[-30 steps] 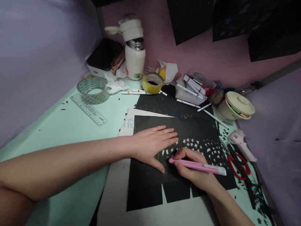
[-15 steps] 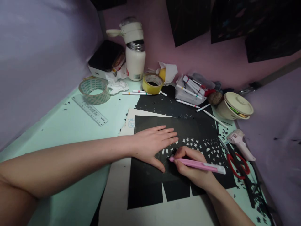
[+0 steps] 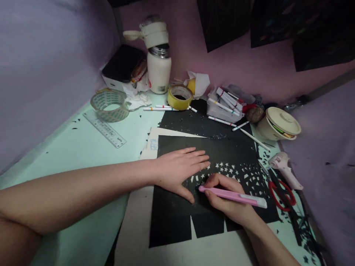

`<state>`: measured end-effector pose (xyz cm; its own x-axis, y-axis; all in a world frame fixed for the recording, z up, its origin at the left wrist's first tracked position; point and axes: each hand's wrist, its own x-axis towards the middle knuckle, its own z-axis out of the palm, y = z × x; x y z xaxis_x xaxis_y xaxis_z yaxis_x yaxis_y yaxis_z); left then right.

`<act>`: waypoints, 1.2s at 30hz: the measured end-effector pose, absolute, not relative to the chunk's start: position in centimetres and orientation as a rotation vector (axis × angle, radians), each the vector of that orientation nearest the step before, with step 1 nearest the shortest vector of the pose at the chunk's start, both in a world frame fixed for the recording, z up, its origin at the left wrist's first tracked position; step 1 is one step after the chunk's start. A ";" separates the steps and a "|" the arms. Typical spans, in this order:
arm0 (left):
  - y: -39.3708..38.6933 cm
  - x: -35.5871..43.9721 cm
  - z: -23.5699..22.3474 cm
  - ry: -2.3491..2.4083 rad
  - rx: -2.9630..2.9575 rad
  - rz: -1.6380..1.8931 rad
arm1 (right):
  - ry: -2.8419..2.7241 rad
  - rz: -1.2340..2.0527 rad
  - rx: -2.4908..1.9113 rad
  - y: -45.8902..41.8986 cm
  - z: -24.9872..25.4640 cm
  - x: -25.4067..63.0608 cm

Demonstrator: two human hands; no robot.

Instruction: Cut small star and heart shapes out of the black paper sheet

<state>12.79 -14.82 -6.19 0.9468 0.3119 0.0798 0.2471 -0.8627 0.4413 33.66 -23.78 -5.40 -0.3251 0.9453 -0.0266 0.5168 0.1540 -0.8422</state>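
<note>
My left hand (image 3: 181, 166) lies flat on a black paper sheet (image 3: 172, 210), fingers stretched and thumb apart. In my right hand (image 3: 224, 192) is a slim pink pen-style craft knife (image 3: 230, 195) with a white end, gripped like a pen. Its tip meets the sheet just right of my left thumb; the blade itself is too small to make out. Small star-shaped holes (image 3: 226, 168) and angular cut-outs (image 3: 252, 179) run across the sheet beside my right hand. Two narrow wedge slits open at the sheet's near edge. Beneath it lies a pale board (image 3: 133, 229).
Red-handled scissors (image 3: 281, 195) and a pale glue gun (image 3: 285, 170) lie at the right among black scraps. Farther back are a lidded tub (image 3: 280, 123), a marker box (image 3: 223, 107), yellow tape (image 3: 180, 98), a white bottle (image 3: 159, 70), clear tape (image 3: 109, 105) and a ruler (image 3: 104, 129).
The craft knife's tip has shifted very slightly left on the sheet, my right hand moving with it. My left hand stays in place; the view has tilted a little.
</note>
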 end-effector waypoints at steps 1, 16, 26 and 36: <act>-14.8 12.8 -6.2 0.403 2.664 0.207 | -1.915 1.072 -1.388 -23.8 -5.4 33.7; -14.9 12.8 -6.1 0.408 2.669 0.205 | -1.742 0.898 -1.439 -24.7 -5.6 33.2; -14.8 12.8 -6.2 0.402 2.658 0.214 | -1.792 0.637 -1.553 -26.3 -6.3 32.3; -14.8 12.7 -6.3 0.399 2.658 0.213 | -1.938 0.579 -1.281 -26.2 -6.6 32.3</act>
<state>12.73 -14.80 -6.28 0.9465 0.3113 0.0846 0.2431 -0.8607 0.4473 32.29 -26.22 -6.61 -0.2375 0.9152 0.3256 0.5867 0.4023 -0.7028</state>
